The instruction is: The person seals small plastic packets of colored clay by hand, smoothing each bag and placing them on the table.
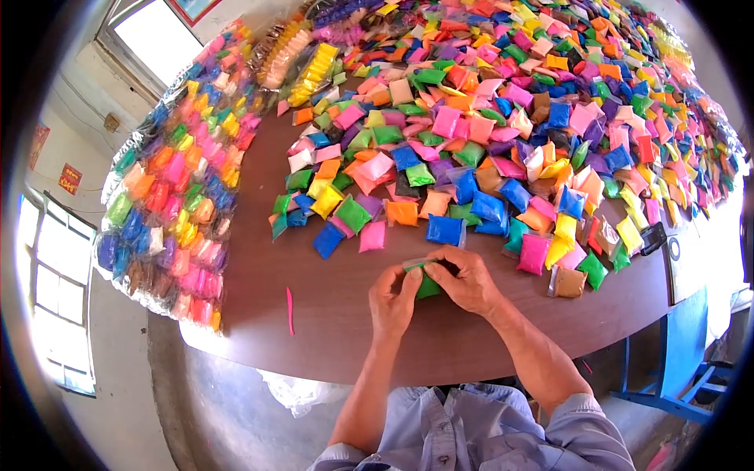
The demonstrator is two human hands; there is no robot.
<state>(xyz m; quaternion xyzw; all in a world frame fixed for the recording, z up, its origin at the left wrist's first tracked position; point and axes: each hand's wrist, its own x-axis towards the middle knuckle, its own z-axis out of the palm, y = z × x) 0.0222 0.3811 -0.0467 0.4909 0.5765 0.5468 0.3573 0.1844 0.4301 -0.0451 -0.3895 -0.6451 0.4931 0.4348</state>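
Observation:
Between both hands, over the front of the brown table (pixel 338 306), is a small clear packet with green filling (pixel 428 288). My left hand (pixel 394 297) pinches its left side near the top edge. On its right side, my right hand (pixel 465 279) grips the same edge, thumb in front. The fingers behind the packet are partly hidden. Just beyond the hands lie a blue packet (pixel 446 231) and a pink packet (pixel 372 236). A thin pink plastic tool (pixel 290 311) rests on the table to the left.
A large heap of coloured packets (pixel 503 118) covers the far side of the table. Bundled packets in clear wrapping (pixel 173 212) line the left edge. A small black object (pixel 653 238) sits at the right, above a blue metal frame (pixel 675 353).

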